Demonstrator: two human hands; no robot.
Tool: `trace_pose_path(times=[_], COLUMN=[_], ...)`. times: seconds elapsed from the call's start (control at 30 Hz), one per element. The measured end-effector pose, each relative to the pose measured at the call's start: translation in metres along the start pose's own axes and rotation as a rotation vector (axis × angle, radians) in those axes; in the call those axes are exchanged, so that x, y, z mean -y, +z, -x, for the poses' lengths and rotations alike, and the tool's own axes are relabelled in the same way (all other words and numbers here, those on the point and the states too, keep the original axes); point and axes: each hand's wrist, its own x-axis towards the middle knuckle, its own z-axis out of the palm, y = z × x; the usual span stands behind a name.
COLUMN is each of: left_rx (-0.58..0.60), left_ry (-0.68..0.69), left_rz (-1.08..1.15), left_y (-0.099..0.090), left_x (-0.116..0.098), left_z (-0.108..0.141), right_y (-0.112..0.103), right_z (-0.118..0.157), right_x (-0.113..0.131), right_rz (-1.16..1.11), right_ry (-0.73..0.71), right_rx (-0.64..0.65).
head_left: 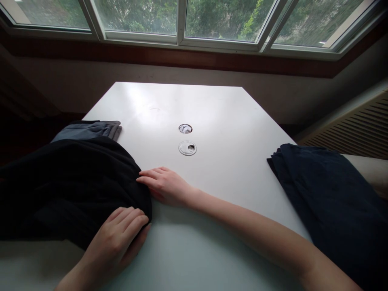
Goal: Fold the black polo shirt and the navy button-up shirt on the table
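Note:
A black garment (75,182) lies bunched over the left side of the white table (212,117); its exact kind cannot be made out. At its near right edge, my left hand (117,234) is closed, pinching the fabric between thumb and fingers. My right hand (165,186) reaches across from the right. Its fingers are bent over the garment's right edge a little farther away, gripping the cloth, with the thumb hidden underneath.
Folded grey clothes (91,130) lie behind the black garment. Dark navy folded clothes (330,202) hang over the table's right edge. Two round cable holes, one with a grommet cap (187,148), sit mid-table. Beyond are a window (178,24) and, at right, a slatted vent (357,129).

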Motion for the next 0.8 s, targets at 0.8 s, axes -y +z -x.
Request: trace_pose_path(times=[0.8], left_rx=[-0.143], left_ry=[0.095], left_rz=[0.107], left_y=[-0.016], left_x=[-0.048], left_z=[-0.004], right_y=[-0.012], right_z=[0.01], right_x=[0.043], right_rz=[0.039], right_ry=[-0.392], right_rx=[0.042])
